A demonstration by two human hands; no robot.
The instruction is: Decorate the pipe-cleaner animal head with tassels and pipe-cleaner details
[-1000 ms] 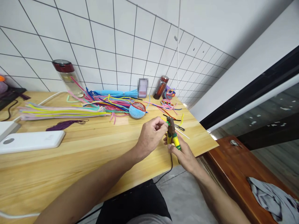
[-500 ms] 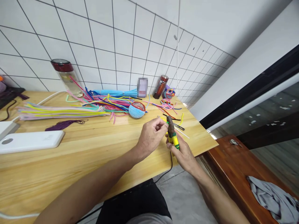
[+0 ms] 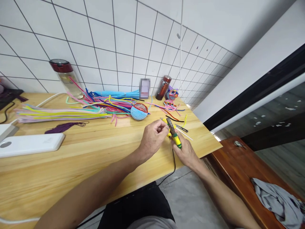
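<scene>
My right hand (image 3: 187,152) is wrapped round the yellow-and-green handles of a pair of pliers (image 3: 176,138), whose dark metal jaws point up and away. Close beside the jaws, my left hand (image 3: 152,137) is closed in a pinch on a small green piece, mostly hidden by the fingers; it looks like a bit of pipe cleaner. Beyond the hands lie small thread snips (image 3: 182,128), a white stick (image 3: 187,135) and a short yellow pipe cleaner (image 3: 185,120). A ball wound in light blue with a red rim (image 3: 138,113) sits farther back.
Pipe cleaners (image 3: 64,115) in many colours lie in bundles along the back left. A glass bottle (image 3: 69,84), a brown flask (image 3: 164,88) and a colourful owl-like figure (image 3: 172,93) stand near the wall. A white power bank (image 3: 33,144) and purple tassel (image 3: 62,128) are at left.
The plier jaws have shifted slightly left and up, tilting more toward my left hand. The green piece shows less now. Both hands keep their grip.
</scene>
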